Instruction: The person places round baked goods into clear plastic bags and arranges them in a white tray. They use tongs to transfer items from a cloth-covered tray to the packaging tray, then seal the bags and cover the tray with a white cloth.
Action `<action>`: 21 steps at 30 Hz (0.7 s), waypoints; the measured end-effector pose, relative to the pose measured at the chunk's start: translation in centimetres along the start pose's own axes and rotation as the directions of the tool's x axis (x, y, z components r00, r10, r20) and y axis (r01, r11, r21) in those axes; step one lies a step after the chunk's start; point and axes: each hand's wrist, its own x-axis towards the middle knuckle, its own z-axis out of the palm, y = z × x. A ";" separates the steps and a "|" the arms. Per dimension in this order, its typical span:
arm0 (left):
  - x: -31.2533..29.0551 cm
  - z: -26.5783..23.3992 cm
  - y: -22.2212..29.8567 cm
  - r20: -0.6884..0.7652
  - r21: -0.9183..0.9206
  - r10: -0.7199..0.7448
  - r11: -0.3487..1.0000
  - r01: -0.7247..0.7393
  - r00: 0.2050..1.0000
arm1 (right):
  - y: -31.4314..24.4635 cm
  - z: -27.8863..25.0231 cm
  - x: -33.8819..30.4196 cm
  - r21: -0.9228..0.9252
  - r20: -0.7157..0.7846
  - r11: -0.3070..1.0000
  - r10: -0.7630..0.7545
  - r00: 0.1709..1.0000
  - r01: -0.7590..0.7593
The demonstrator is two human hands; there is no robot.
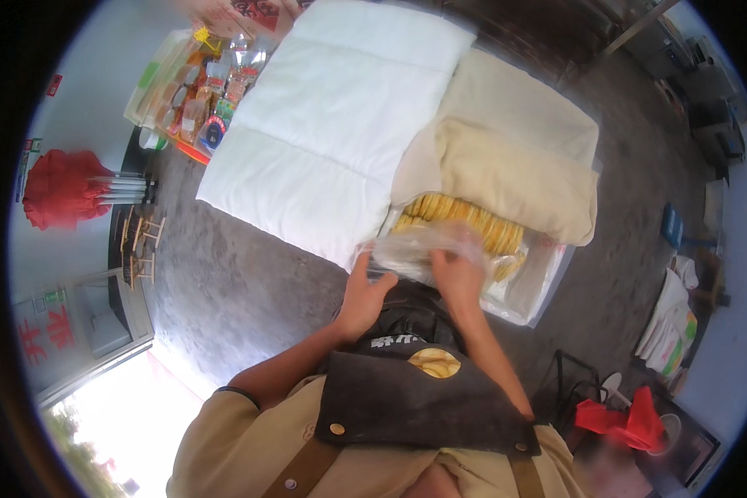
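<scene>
Between my hands, close in front of my body, hangs a crumpled clear plastic bag (pixel 408 251). My left hand (pixel 365 295) grips its left end, thumb apart from the fingers. My right hand (pixel 461 274) is closed on the right end, its fingers partly behind the film. Just beyond lie rows of flat yellow pieces, perhaps flatbreads (pixel 473 220), packed in a shallow plastic-lined container (pixel 527 290). A beige cloth (pixel 515 178) is folded back over their far part. To its left spreads a thick white quilt (pixel 332 108).
Packaged goods and jars (pixel 203 100) fill a tray at the far left. Small wooden stools (pixel 145 245) and a red cloth bundle (pixel 62 191) are by the left wall. At lower right are a black metal frame (pixel 577 369) and red cloth (pixel 631 423).
</scene>
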 end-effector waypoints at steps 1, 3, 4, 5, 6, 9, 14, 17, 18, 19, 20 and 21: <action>-0.1 0.5 -0.1 -0.007 0.041 0.020 0.999 -0.019 1.000 | 0.5 -0.3 -0.4 0.024 -0.009 1.000 0.012 1.000 -0.012; 0.0 0.9 -0.4 0.017 0.088 0.017 0.996 -0.019 1.000 | 1.4 -0.8 -0.9 0.040 -0.023 0.999 0.034 0.999 -0.033; 0.0 1.2 -0.6 0.046 0.096 -0.006 0.995 0.002 0.999 | 1.8 -1.1 -1.1 0.034 -0.028 0.998 0.046 0.999 -0.045; 0.1 1.3 -0.9 0.075 0.110 -0.015 0.994 0.006 0.997 | 2.1 -1.4 -1.4 0.033 -0.049 0.998 0.051 0.997 -0.050; 0.1 1.5 -1.2 0.094 0.097 -0.075 0.993 0.066 0.993 | 2.3 -1.7 -1.7 0.068 -0.033 0.994 0.093 0.995 -0.091; 0.1 1.6 -1.6 0.110 0.130 -0.125 0.985 0.111 0.986 | 2.3 -2.2 -2.4 0.222 -0.018 0.954 0.212 0.977 -0.203; 0.5 1.3 -1.8 0.042 0.207 0.014 0.978 -0.022 0.999 | 1.7 -0.5 -0.7 0.390 0.012 0.895 0.232 0.973 -0.218; 1.4 1.1 -2.2 0.017 0.157 0.038 0.987 -0.040 0.999 | 1.4 1.3 0.8 0.376 -0.024 0.894 0.271 0.962 -0.243; 1.4 1.2 -2.3 0.008 0.157 0.044 0.987 -0.045 0.999 | 1.4 1.5 0.8 0.364 -0.045 0.900 0.274 0.961 -0.240; 1.5 1.2 -2.4 -0.002 0.158 0.052 0.986 -0.051 0.999 | 1.4 1.8 0.9 0.358 -0.077 0.908 0.261 0.962 -0.218; 1.5 1.3 -2.3 -0.021 0.173 0.049 0.984 -0.045 0.999 | 1.5 1.9 0.8 0.350 -0.085 0.904 0.292 0.952 -0.246; 1.4 1.5 -2.2 -0.014 0.138 0.042 0.990 -0.039 0.999 | 1.7 1.8 0.5 0.391 -0.061 0.880 0.316 0.947 -0.269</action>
